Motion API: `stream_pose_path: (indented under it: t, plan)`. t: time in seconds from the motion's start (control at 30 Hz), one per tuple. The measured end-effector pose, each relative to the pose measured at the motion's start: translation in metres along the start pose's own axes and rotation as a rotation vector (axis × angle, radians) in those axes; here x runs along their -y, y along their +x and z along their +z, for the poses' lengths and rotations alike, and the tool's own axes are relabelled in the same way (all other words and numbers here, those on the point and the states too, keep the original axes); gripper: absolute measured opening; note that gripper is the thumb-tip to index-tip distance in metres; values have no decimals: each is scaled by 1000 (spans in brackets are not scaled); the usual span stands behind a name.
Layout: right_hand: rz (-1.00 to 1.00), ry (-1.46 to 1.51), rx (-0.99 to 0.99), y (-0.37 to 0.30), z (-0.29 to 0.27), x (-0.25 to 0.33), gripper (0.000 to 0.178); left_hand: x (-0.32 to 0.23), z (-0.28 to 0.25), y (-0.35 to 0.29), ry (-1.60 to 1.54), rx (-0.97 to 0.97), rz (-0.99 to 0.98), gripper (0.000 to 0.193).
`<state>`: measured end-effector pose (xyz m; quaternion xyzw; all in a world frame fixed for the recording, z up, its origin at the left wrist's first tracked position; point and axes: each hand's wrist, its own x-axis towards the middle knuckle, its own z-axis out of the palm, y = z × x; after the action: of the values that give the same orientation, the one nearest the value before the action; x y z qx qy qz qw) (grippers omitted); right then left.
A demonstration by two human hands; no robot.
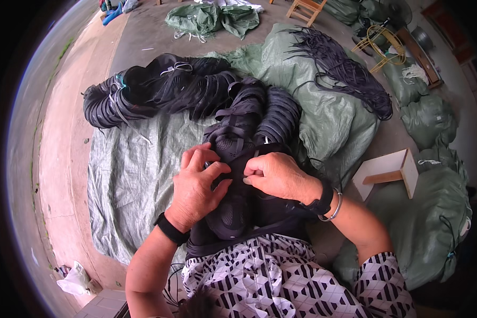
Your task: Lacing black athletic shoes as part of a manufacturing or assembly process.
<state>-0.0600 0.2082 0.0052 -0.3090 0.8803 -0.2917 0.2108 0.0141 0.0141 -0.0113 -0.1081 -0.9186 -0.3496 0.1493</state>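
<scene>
A black shoe upper [230,216] with a mesh toe lies on my lap, among other dark material that blends with it. My left hand [199,180] is closed on its left edge, with the thumb and forefinger curled over the middle. Across from it, my right hand [281,175] pinches thumb and forefinger together above the upper. Whatever is between those fingertips is too small and dark to make out. Just beyond my hands, stacked black shoe uppers [278,119] stretch away, and a longer row of nested uppers [122,98] bends to the left.
A bundle of dark shoelaces [336,66] lies on a green woven sack [328,114]. Pale green sheeting [138,185] covers the floor at left. On the right are a small white stool [389,172], full green sacks [424,228] and a yellow round frame [387,47].
</scene>
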Motion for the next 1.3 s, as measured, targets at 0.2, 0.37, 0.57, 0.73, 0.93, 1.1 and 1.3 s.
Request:
stream_pose_path:
  t: [0.2,0.37,0.57,0.73,0.93,1.1,1.3]
  plan:
    - [123,73,-8,-3,-6,8,16,-4,16,0,211,-8,83,21]
    - [132,119,-31,-3,-1,4,15,12,-2,5,-55,14,104,16]
    - [54,139,-49,0,4,-5,13,19,-5,8,-127,29,84,17]
    - [96,230,40,1,1,-7,15,2,-11,6,-93,113,55,23]
    - [90,228,17,-1,2,-5,13,4,-6,3,16,63,33,23]
    - [11,101,-64,-7,3,3,17,-2,3,6,56,29,-38,17]
    - [-419,-264,-292,-6,12,-6,20,-5,3,10,24,30,-53,17]
